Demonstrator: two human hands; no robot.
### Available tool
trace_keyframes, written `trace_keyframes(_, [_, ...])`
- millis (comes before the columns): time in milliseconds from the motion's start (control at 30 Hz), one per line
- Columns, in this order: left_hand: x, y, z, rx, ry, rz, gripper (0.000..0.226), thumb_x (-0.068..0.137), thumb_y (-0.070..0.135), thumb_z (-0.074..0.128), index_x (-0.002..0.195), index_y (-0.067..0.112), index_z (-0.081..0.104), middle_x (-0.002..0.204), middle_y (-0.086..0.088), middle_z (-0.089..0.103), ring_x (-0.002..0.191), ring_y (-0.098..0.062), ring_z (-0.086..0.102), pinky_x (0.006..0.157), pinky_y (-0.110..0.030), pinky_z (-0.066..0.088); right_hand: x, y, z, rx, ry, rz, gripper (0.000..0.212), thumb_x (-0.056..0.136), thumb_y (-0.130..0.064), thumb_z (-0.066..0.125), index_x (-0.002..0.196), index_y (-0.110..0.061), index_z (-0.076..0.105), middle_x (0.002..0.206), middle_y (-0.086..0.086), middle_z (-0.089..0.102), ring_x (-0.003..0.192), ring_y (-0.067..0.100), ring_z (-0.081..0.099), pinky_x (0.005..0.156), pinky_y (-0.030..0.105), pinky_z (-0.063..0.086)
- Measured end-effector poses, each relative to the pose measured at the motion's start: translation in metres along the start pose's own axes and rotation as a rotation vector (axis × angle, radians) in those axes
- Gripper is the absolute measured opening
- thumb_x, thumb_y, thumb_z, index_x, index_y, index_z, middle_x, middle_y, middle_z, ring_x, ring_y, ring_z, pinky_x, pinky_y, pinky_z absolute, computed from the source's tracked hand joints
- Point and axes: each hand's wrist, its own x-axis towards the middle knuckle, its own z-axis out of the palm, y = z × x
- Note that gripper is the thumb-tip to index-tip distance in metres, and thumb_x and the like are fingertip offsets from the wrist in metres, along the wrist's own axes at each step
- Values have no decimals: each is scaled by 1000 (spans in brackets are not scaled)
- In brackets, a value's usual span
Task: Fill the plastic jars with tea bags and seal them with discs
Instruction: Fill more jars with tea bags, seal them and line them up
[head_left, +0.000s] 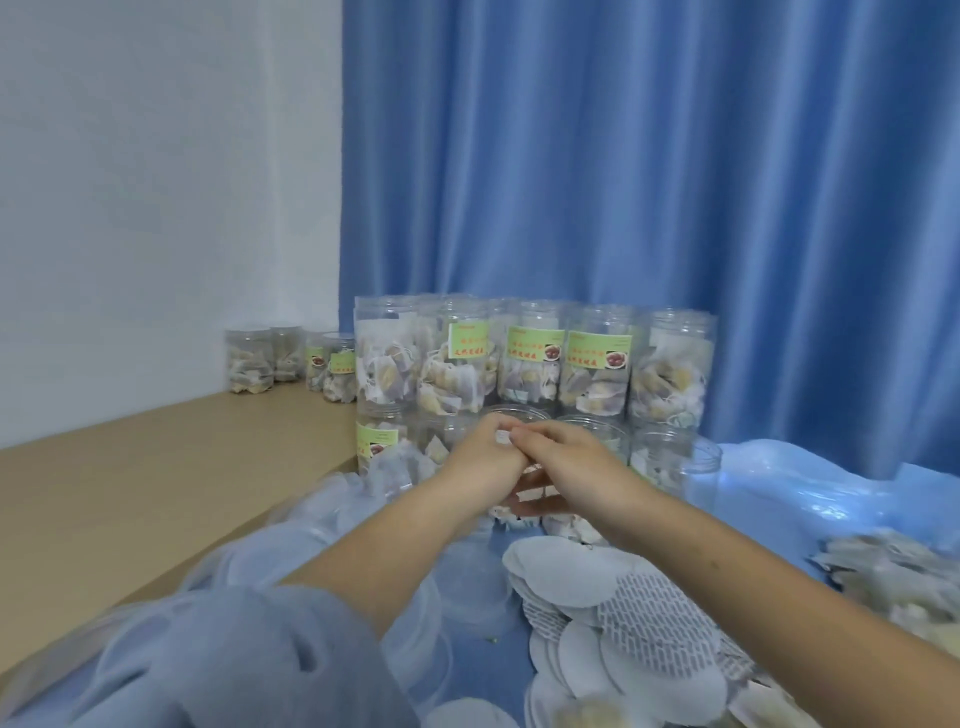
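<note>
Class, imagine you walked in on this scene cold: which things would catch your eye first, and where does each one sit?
First, the blue curtain filling the back right, and against it the two-tier stack of clear jars packed with tea bags. In front of the stack, the left hand and right hand meet over a jar, though what they hold is blurred. Nearer the camera, white discs lie heaped on the blue cover.

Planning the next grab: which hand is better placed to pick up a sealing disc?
Right, probably. Both hands, left and right, meet at the jar mouth, but the disc pile lies directly under the right forearm; the left would have to cross over.
</note>
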Motion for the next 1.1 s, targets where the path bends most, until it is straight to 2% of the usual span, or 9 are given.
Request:
trace_keyframes(167, [19, -10, 91, -412, 135, -171, 25, 91, 8, 42, 100, 17, 63, 90, -13, 69, 70, -23, 63, 52, -25, 45, -9, 24, -48, 34, 143, 59, 20, 95, -25, 51, 97, -16, 68, 77, 2, 68, 59, 10, 66, 50, 22, 53])
trace_keyframes(300, [18, -28, 142, -691, 298, -197, 25, 89, 4, 46, 92, 14, 69, 74, -9, 69, 66, -22, 65, 55, -28, 52, -20, 51, -79, 40, 182, 68, 17, 95, -22, 53, 98, -13, 67, 73, -1, 67, 54, 4, 63, 49, 19, 52])
trace_keyframes(400, [2, -48, 157, -840, 358, -209, 16, 90, 2, 51, 91, 8, 66, 76, -9, 67, 68, -21, 63, 63, -31, 51, -28, 72, -95, 66, 154, 70, 15, 91, -19, 61, 105, -15, 63, 79, 4, 69, 64, 9, 66, 66, 27, 58])
trace_keyframes(500, [-7, -66, 157, -838, 383, -187, 17, 93, 4, 51, 87, 13, 63, 87, -5, 68, 76, -18, 63, 65, -28, 48, -28, 97, -112, -222, 175, 24, 18, 87, -23, 65, 105, -24, 64, 93, -2, 69, 82, 9, 66, 76, 24, 55])
trace_keyframes(633, [-5, -71, 154, -770, 353, -133, 20, 90, 0, 52, 82, 15, 62, 88, -4, 68, 74, -17, 62, 62, -26, 47, -31, 118, -130, -642, 227, -56, 6, 82, -30, 69, 87, -33, 67, 78, -17, 63, 73, -1, 58, 63, 4, 40])
trace_keyframes(767, [-9, -74, 158, -659, 281, -87, 22, 91, -1, 50, 83, 14, 63, 78, -2, 69, 65, -15, 58, 58, -25, 48, -37, 106, -142, -945, 68, 28, 18, 77, -48, 69, 69, -33, 63, 70, -16, 57, 69, -2, 53, 59, 14, 38])
trace_keyframes(867, [-10, -77, 160, -643, 237, -77, 21, 90, -1, 51, 82, 14, 64, 66, 5, 69, 62, -13, 57, 56, -23, 47, -48, 88, -152, -1105, -176, 237, 32, 68, -59, 72, 78, -29, 69, 76, -12, 65, 71, 3, 57, 61, 18, 44])
trace_keyframes(967, [-10, -76, 160, -657, 210, -87, 21, 90, -2, 52, 82, 14, 65, 68, 4, 69, 61, -12, 57, 55, -23, 47, -57, 79, -154, -1109, -375, 451, 40, 67, -51, 78, 94, -22, 72, 73, -6, 65, 62, 7, 55, 48, 11, 41])
trace_keyframes(1100, [-14, -74, 161, -674, 190, -97, 24, 90, -3, 51, 80, 14, 65, 74, 0, 67, 61, -12, 56, 57, -24, 46, -58, 82, -147, -1075, -458, 494, 31, 69, -38, 81, 92, -18, 73, 63, -5, 58, 57, 8, 50, 50, 11, 41])
